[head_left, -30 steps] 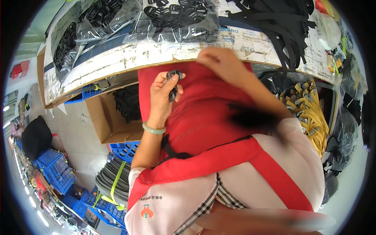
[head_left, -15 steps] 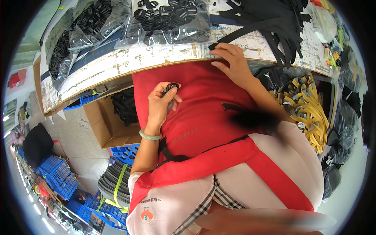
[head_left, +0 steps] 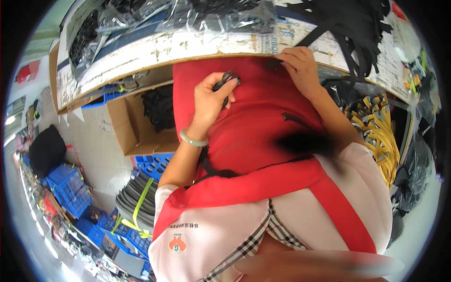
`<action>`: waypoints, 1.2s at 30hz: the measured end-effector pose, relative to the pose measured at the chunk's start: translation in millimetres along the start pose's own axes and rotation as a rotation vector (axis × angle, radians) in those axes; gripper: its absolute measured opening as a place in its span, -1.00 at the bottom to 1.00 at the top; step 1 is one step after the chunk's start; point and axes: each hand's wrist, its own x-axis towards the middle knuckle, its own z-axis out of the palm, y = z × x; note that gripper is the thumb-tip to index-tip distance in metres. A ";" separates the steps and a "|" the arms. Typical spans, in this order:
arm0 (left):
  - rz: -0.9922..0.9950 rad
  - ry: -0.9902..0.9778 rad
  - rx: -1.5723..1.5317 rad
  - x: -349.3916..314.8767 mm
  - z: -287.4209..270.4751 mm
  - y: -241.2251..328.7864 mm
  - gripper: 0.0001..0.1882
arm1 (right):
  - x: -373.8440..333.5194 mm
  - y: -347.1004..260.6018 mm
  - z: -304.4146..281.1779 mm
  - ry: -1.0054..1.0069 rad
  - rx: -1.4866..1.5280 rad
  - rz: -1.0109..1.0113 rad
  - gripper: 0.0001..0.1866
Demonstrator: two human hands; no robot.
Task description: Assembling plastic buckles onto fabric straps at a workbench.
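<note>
Above the red apron (head_left: 253,122), my left hand (head_left: 210,99) is closed around a black plastic buckle (head_left: 229,76), which sticks out between thumb and fingers. My right hand (head_left: 301,67) pinches a black webbing strap (head_left: 311,36) close to its end, at the front edge of the table (head_left: 141,65). That strap runs back to a heap of black straps (head_left: 345,15) on the table's right side. A short gap separates the strap end from the buckle. The fingers partly cover both things.
Clear plastic bags of black buckles (head_left: 221,18) lie along the table. Yellow straps (head_left: 376,136) hang at the right below it. To the left stand a cardboard box (head_left: 123,124) with black pieces inside, a coiled grey bundle (head_left: 134,197) and blue crates (head_left: 70,188).
My left hand has risen toward the table edge and right with the buckle. The right hand has drawn the strap end to the table's edge. The whole view has shifted slightly.
</note>
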 end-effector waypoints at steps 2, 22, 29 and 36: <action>-0.012 0.022 0.032 -2.7 1.1 6.7 -0.91 | 15.2 -31.1 -12.1 0.053 0.066 -0.051 -0.77; 0.509 -0.021 0.569 -2.1 -6.1 2.1 -0.83 | 25.9 -105.6 5.5 -0.431 1.246 0.891 -0.76; 0.083 -0.052 0.160 -7.9 -4.6 6.1 -0.85 | 23.7 -106.8 1.1 -0.450 1.223 0.921 -0.77; 0.512 0.029 0.576 -6.5 -0.9 4.3 -0.85 | 21.9 -107.8 7.5 -0.397 1.441 0.975 -0.78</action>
